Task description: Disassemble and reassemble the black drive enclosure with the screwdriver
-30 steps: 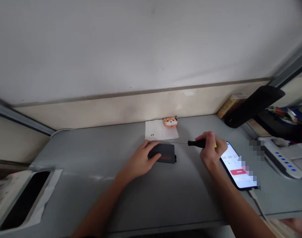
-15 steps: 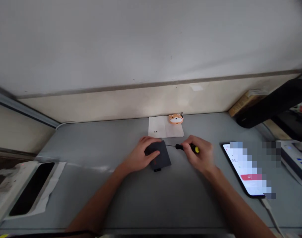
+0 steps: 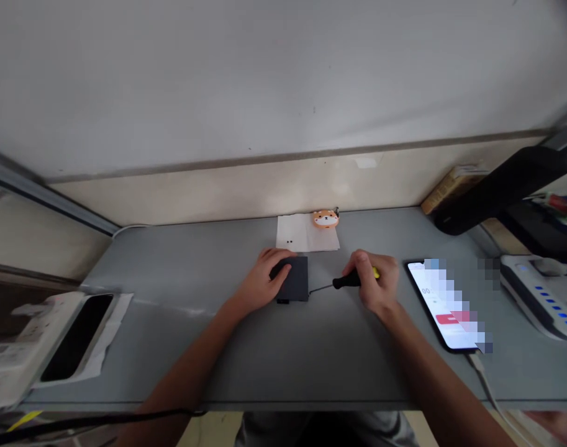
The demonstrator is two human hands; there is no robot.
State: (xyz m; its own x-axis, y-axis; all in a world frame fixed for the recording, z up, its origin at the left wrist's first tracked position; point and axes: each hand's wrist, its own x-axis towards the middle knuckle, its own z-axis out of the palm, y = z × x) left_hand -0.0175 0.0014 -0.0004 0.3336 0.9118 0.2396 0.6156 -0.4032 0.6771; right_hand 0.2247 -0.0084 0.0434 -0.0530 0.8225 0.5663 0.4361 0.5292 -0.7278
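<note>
A small dark box (image 3: 296,280) lies flat in the middle of the grey table (image 3: 181,292). My left hand (image 3: 259,282) rests on the box's left side, with the thumb on top and the fingers curled round its far edge. My right hand (image 3: 374,282) is closed round a screwdriver (image 3: 346,282) with a black handle and a yellow end cap. The screwdriver's thin shaft points left and its tip meets the box's lower right corner.
A white paper sheet (image 3: 302,234) with two tiny dark specks and an orange animal-face trinket (image 3: 325,218) lie behind the box. A lit phone (image 3: 446,307) with a cable sits right. A white device (image 3: 541,295) is far right, a dark phone on a tray (image 3: 76,338) left.
My left hand has turned the box from lying crosswise to square. My right hand brought the screwdriver left and down, so its tip now meets the box's lower right corner.
</note>
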